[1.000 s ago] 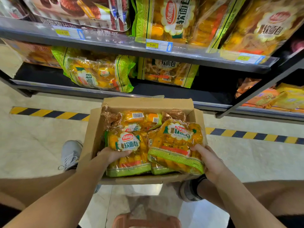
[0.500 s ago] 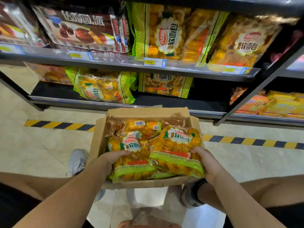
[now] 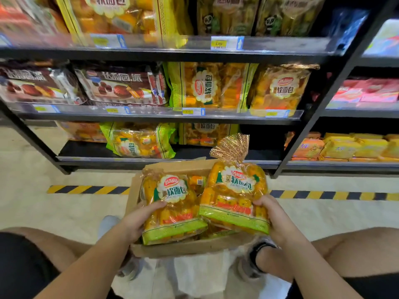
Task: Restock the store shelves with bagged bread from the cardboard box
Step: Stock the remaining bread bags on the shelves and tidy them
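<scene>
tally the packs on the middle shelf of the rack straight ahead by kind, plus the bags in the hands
chocolate pie packs: 2
green-edged shelf bread bag: 1
gold-topped shelf bread bag: 1
held bread bags, one in the left hand, one in the right hand: 2
total: 6

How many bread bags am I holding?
2. The left hand grips the left bag, low in the box; the right hand holds the right bag, raised above it. More lie underneath, partly hidden.
</scene>
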{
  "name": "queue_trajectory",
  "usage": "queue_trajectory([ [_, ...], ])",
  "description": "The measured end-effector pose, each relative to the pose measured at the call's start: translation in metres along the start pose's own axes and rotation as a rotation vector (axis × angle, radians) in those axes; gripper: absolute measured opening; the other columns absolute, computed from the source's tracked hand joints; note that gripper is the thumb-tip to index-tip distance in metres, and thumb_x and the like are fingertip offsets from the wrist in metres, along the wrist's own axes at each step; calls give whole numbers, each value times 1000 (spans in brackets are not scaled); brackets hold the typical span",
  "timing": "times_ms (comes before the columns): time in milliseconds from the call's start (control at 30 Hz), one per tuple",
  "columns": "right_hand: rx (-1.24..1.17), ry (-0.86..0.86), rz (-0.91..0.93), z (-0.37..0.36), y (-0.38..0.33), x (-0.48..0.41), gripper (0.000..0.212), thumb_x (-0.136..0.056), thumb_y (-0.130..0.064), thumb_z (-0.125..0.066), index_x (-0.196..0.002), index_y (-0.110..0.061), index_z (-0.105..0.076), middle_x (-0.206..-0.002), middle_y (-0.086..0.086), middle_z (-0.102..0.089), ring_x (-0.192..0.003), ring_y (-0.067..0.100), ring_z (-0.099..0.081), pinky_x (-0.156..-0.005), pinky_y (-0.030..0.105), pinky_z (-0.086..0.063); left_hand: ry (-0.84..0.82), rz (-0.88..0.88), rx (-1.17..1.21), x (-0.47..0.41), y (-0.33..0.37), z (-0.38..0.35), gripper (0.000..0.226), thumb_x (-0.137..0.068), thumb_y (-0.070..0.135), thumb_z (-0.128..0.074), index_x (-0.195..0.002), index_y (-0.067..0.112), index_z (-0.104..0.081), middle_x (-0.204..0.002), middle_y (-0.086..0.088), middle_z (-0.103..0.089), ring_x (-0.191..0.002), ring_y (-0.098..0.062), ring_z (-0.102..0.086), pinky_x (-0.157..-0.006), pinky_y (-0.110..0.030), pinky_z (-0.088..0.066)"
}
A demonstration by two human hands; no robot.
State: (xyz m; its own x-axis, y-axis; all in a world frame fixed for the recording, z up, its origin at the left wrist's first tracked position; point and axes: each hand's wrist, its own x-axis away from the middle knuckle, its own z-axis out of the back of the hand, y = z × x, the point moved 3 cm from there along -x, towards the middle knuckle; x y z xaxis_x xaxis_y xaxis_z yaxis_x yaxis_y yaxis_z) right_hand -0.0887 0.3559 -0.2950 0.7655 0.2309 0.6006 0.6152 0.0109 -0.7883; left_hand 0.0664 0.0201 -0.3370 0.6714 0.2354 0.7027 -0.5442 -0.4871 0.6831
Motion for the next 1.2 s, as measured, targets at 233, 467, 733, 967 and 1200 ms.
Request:
queue_trajectory([
  [233,-34,-35,86,12,-9,25,49,-78,-16,-64,-126,-18,-58,-117,22,-71,-103,46,-70,-89,73,-50,-6,-190,-7,29,16,-13,122,-52,34,-103,-153,37,-36,-131,-11,-71,-114,-39,-71,-99,-64,-52],
  [467,-34,-58,204,24,-38,39,31,-90,-6,-57,-117,-19,-59,-122,19,-67,-101,40,-69,-85,58,-57,-62,-312,-147,53,61,-33,135,-36,44,-105,-153,29,-39,-127,-8,-73,-109,-32,-74,-95,-54,-58],
  [733,93,-159,262,31,-95,30,45,-94,-10,-62,-135,-27,-52,-123,11,-72,-109,34,-70,-93,54,-56,-109,-375,-196,48,111,-60,134,-32,47,-105,-150,28,-43,-129,-8,-72,-112,-31,-73,-97,-54,-56],
  [967,177,-249,282,49,-153,-14,63,-86,-15,-75,-143,-21,-50,-132,12,-68,-120,34,-66,-105,59,-48,-133,-450,-206,25,163,-92,147,-20,56,-102,-149,25,-39,-132,-7,-68,-111,-31,-72,-90,-50,-59],
  [1200,428,-237,235,67,-207,-64,60,-76,-12,-78,-132,-16,-55,-124,16,-71,-111,34,-70,-102,60,-50,-157,-472,-124,-14,190,-106,127,-10,53,-102,-124,27,-53,-106,0,-81,-88,-19,-79,-63,-35,-65],
])
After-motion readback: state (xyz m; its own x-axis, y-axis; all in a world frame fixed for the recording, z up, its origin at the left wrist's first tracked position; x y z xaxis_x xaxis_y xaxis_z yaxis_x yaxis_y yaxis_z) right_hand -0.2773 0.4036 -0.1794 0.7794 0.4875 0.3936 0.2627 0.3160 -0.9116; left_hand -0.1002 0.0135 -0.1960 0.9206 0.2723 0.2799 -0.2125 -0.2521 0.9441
